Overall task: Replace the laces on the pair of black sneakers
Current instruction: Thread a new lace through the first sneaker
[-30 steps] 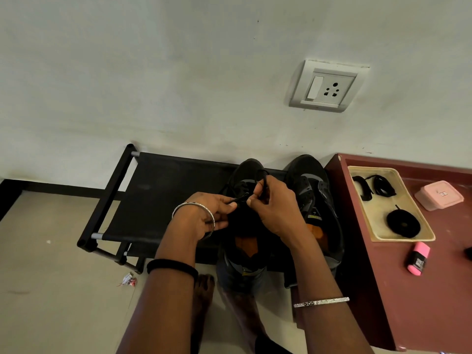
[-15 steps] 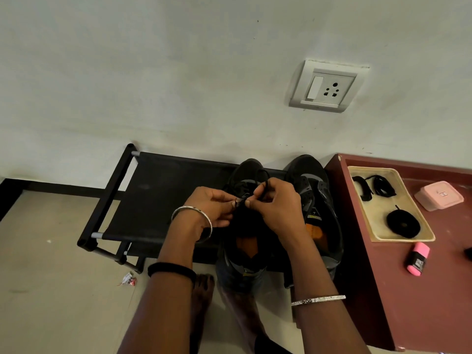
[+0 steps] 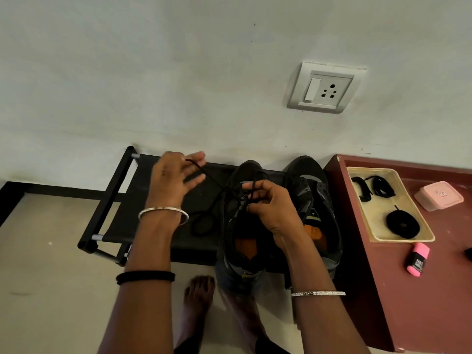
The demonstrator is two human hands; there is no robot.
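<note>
Half a second back both hands were bunched together over the eyelets. Now the left grip has swung out to the side, over the black rack, and it draws one strand of the lace out in a straight, tight-looking line from the sneaker being laced. Its fingers are splayed and nearly straight. The strand runs across them, and I judge it hooked there rather than pinched.

The right grip has hardly shifted. It stays over the tongue with thumb and forefinger closed on the other strand, just above the upper eyelets. The slack from the drawn strand lies in a loose loop on the rack beside the shoe.

I read this as a pull-through: a crossing has just been threaded and the free length is being taken up. That would put this shoe well into its relacing, though I cannot count the eyelets filled, black on black.

The second sneaker stands just beside it on the rack, and from here I cannot tell whether it carries a lace. Coiled laces sit in the tray on the desk. I cannot tell old from new.
</note>
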